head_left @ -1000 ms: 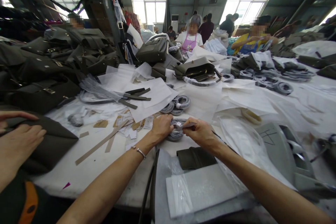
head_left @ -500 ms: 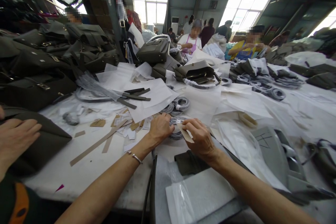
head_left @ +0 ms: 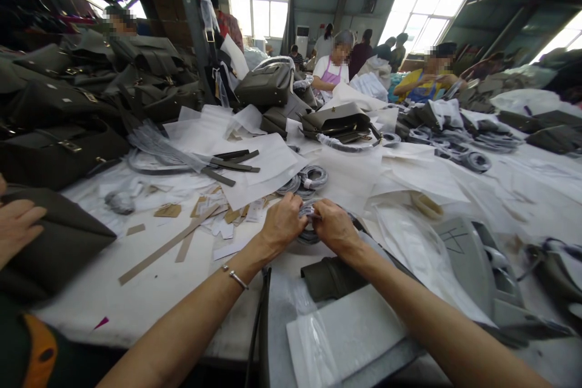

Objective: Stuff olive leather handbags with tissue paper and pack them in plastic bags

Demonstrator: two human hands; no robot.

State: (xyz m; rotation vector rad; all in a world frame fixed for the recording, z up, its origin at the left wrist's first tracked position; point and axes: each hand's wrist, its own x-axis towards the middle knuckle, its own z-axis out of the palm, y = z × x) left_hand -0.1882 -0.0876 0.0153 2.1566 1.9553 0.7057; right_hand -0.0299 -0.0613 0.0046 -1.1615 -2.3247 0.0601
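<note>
A plastic-wrapped coiled strap point(head_left: 309, 236) lies on the table in front of me, partly hidden by my hands. My left hand point(head_left: 285, 218) is closed on its left side, fingers curled. From the right, my right hand point(head_left: 335, 224) is closed at the same coil, with thumb and fingertips pressed together close to my left fingertips. Whether a paper piece is still in the right fingers is hidden. Just beyond, another coiled strap point(head_left: 314, 177) has a white band around it. Below my right hand is a dark olive bag part point(head_left: 330, 280) by a white padded sheet point(head_left: 350, 333).
Paper tags point(head_left: 222, 212) and grey-brown strips point(head_left: 168, 245) are scattered on the left. Dark bags point(head_left: 54, 145) are piled behind them. At the left edge a co-worker's hand point(head_left: 20, 224) rests on a bag. White sheets point(head_left: 268, 170) and plastic film point(head_left: 409, 242) spread across the table.
My right hand has turned inward and come closer to my left at the coil. The beige paper piece it held is out of sight. The co-worker's hand has shifted left.
</note>
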